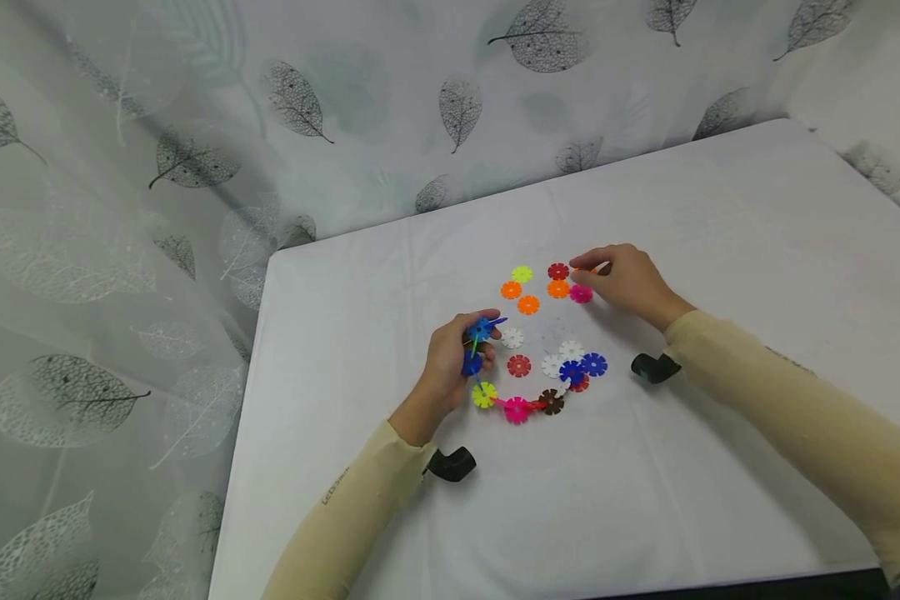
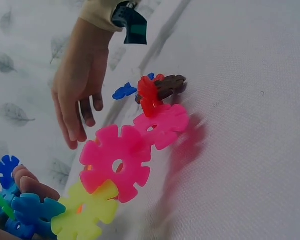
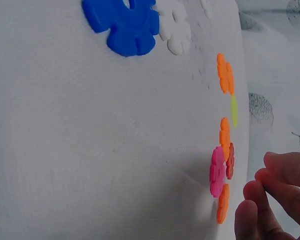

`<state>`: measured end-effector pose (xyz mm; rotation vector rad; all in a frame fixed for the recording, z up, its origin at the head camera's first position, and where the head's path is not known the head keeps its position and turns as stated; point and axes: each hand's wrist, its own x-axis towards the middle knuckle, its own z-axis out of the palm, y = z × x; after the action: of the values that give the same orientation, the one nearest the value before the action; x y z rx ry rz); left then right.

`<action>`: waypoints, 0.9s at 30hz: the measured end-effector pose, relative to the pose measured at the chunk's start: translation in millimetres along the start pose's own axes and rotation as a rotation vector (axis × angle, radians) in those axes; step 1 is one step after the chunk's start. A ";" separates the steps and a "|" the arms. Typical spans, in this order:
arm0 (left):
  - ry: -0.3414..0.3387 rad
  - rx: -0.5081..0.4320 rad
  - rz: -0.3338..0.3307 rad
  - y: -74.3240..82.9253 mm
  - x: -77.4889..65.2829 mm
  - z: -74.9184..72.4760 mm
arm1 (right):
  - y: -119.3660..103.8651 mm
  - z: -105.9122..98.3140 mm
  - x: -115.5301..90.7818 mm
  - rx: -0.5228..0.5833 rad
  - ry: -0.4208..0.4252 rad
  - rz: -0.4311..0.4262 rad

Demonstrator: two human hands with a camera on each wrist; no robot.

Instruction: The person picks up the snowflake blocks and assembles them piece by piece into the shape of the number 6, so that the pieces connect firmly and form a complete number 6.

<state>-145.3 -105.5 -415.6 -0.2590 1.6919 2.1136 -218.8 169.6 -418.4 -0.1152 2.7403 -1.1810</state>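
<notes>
My left hand (image 1: pixel 444 360) holds one end of a chain of interlocked plastic snowflake discs. Blue discs (image 1: pixel 481 329) and a green one sit at its fingers; the chain runs on through a yellow disc (image 2: pixel 85 210), pink discs (image 2: pixel 116 164), red ones and a brown disc (image 1: pixel 551 402) down to the table. My right hand (image 1: pixel 632 282) hovers over the far side of the group with bent fingers, nothing visible between them. Close to its fingertips lie a red disc (image 1: pixel 558 272), a magenta disc (image 3: pixel 217 171) and an orange disc (image 3: pixel 223 204), partly covered in the head view.
Loose discs lie on the white table (image 1: pixel 720 250): a yellow-green one (image 1: pixel 522 274), orange ones (image 1: pixel 528 305), white ones (image 1: pixel 512 337) and a red one (image 1: pixel 519 366). Blue discs (image 1: pixel 593 364) lie at the right. A leaf-patterned curtain (image 1: pixel 375 108) hangs behind the table.
</notes>
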 end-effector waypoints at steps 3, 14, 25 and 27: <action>0.010 0.008 0.005 -1.9 0.6 -0.5 | -2.3 1.1 3.6 -0.040 -0.034 0.020; 0.017 -0.019 0.042 -4.1 0.3 0.7 | -5.7 10.3 11.1 -0.165 -0.063 0.010; 0.029 -0.026 0.062 -4.9 2.1 -0.9 | -9.8 10.8 14.8 -0.197 -0.088 0.001; 0.031 -0.027 0.057 -4.6 1.8 -1.3 | -9.9 10.7 15.8 -0.182 -0.108 -0.004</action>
<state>-145.1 -105.6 -420.7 -0.2556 1.7087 2.1853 -232.4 153.1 -420.2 -0.1993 2.7474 -0.8961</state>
